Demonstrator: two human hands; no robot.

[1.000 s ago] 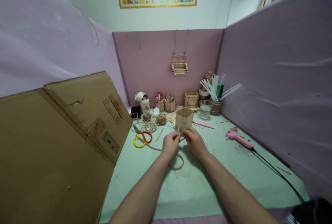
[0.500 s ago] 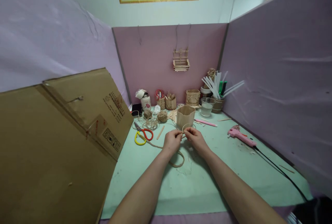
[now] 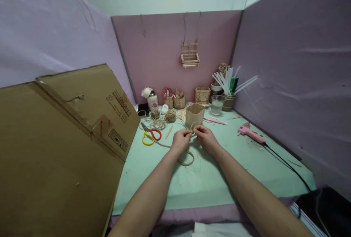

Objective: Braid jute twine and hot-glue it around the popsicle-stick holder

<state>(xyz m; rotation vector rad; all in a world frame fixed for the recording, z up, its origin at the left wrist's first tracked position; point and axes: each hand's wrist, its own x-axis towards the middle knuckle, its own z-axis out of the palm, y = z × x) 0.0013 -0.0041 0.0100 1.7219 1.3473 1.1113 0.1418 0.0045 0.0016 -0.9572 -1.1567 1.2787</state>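
Both hands meet over the middle of the table, just in front of a cup made of wooden craft sticks [image 3: 195, 115]. My left hand [image 3: 181, 140] is closed, pinching a length of brown twine [image 3: 186, 164]. Opposite it, my right hand [image 3: 206, 137] pinches the same twine close by, and a small loop of it stands up between the fingertips. From the hands the twine curls on the cloth below and runs left towards the scissors [image 3: 151, 135], which have one red and one yellow handle. The fingers hide the exact grip.
Balls of twine [image 3: 170, 116] and a loose craft stick [image 3: 169, 132] lie at left. Along the back stand a jar [image 3: 153, 101], stick holders [image 3: 179, 100] and a plastic cup of water [image 3: 216, 106]. A pink glue gun [image 3: 251, 133] with its cord rests at right; a cardboard sheet [image 3: 68, 149] leans at left.
The camera has tipped down a little, so everything sits higher in view. My hands stay together with the twine pinched between them, with hardly any other movement.
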